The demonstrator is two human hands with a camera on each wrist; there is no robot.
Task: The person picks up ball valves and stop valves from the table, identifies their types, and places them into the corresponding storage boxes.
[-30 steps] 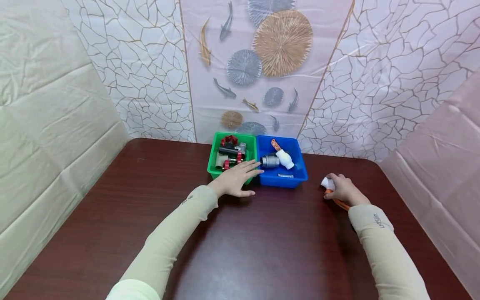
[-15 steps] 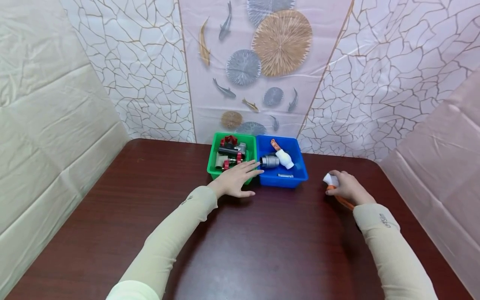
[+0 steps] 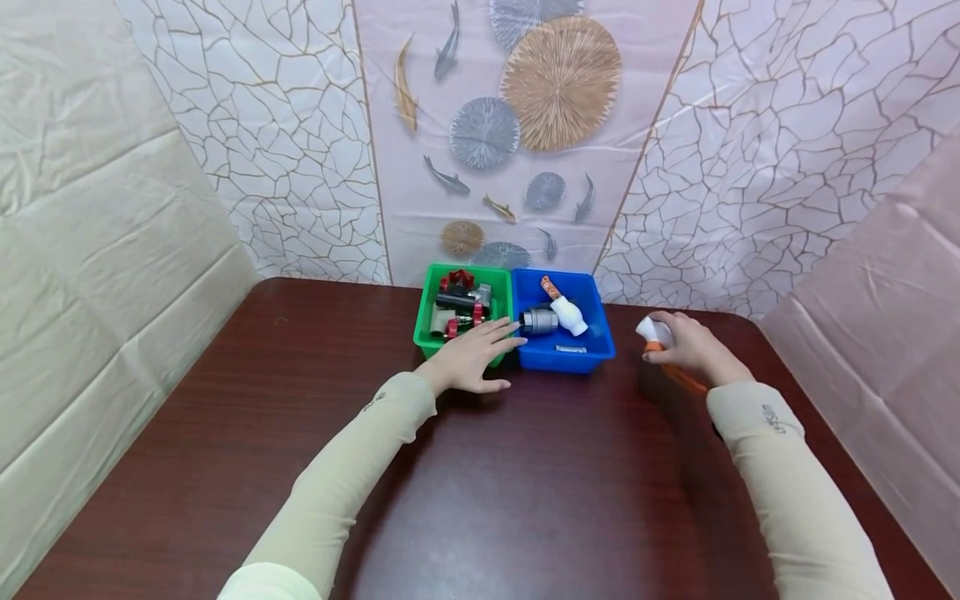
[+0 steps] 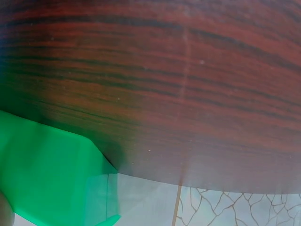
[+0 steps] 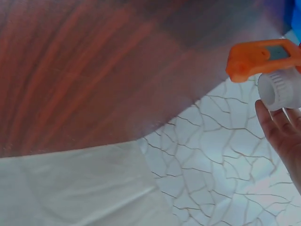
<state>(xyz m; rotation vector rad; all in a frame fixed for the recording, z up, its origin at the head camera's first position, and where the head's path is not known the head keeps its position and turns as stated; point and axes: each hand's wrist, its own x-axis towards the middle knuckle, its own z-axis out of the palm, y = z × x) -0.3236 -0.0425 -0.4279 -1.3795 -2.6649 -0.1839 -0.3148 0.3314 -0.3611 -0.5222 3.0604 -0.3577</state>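
My right hand [image 3: 692,346] grips a white plastic ball valve [image 5: 282,89] with an orange lever handle [image 5: 258,57], to the right of the blue bin. In the right wrist view the valve's open threaded end faces the camera, with fingers beneath it. My left hand [image 3: 468,358] lies with fingers spread across the near corner where the green bin [image 3: 422,333] and the blue bin [image 3: 562,362] meet. Inside the blue bin are another white valve [image 3: 569,317] with an orange handle, a grey union-like fitting [image 3: 540,321] and a small metallic piece [image 3: 571,349].
The green bin holds several fittings, among them red-handled valves [image 3: 452,328] and a black pipe piece [image 3: 456,301]. Both bins stand side by side near the back edge of the dark wooden table [image 3: 525,483]. Patterned cloth [image 3: 300,150] hangs behind, with plain cloth at the sides.
My right hand first shifts slightly right with the white valve, then rises toward the back of the table with it. The left hand stays in place at the bins.
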